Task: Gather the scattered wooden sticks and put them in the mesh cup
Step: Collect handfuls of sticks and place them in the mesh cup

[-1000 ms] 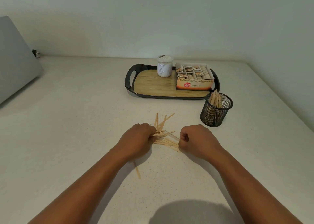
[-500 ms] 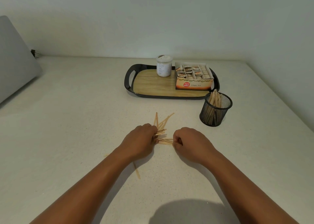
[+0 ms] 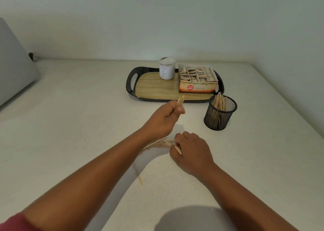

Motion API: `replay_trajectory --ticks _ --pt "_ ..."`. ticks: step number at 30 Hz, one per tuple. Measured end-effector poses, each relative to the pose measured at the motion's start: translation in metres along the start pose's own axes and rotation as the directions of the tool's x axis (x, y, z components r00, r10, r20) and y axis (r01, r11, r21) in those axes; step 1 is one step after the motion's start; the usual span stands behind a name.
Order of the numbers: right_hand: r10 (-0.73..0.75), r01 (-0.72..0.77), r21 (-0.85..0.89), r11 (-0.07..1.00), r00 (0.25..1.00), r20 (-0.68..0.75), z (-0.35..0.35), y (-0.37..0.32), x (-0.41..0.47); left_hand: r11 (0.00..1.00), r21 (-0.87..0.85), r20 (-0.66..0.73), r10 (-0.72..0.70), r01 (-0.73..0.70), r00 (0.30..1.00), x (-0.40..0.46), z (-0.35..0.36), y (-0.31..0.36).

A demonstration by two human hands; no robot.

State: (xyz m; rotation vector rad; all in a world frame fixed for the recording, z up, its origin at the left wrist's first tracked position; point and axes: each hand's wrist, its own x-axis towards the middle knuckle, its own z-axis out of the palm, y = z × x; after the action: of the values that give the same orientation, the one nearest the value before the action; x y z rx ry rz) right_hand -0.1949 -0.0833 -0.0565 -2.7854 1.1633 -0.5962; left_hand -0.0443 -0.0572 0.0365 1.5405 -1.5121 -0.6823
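Observation:
My left hand (image 3: 164, 119) is raised above the counter and grips a small bundle of wooden sticks (image 3: 180, 101) that pokes up out of its fist, left of the black mesh cup (image 3: 220, 116). The cup stands upright and holds several sticks. My right hand (image 3: 192, 151) rests on the counter with its fingers curled round a pile of sticks (image 3: 160, 144) lying flat; my left forearm covers part of that pile. One lone stick (image 3: 140, 180) lies on the counter nearer to me.
A black-rimmed tray (image 3: 130, 82) with a wooden floor sits behind, carrying a white jar (image 3: 167, 68) and an open tea box (image 3: 198, 82). A grey laptop lid (image 3: 12, 67) leans at the far left. The counter's right edge runs close past the cup.
My left hand has lifted off the pile with a bundle of sticks and moved forward and right toward the cup. My right hand stays on the remaining sticks.

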Motion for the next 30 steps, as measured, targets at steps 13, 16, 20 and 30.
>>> replay_trajectory --ticks 13,16,20,30 --pt "0.015 -0.015 0.009 1.0 1.0 -0.015 0.003 0.0 -0.002 0.932 -0.36 0.138 0.022 0.03 0.99 0.098 0.05 0.048" --pt "0.016 -0.015 0.019 1.0 1.0 -0.013 0.0 -0.001 -0.002 0.915 -0.401 0.132 0.027 0.028 0.991 0.109 0.053 0.052" --pt "0.009 -0.009 0.018 1.0 1.0 -0.027 -0.002 -0.001 -0.002 0.9 -0.433 0.15 0.03 0.038 0.988 0.122 0.054 0.057" --pt "0.009 -0.009 0.006 1.0 0.999 -0.048 0.001 0.0 -0.002 0.997 -0.03 0.15 0.069 -0.066 0.986 0.136 0.059 0.043"
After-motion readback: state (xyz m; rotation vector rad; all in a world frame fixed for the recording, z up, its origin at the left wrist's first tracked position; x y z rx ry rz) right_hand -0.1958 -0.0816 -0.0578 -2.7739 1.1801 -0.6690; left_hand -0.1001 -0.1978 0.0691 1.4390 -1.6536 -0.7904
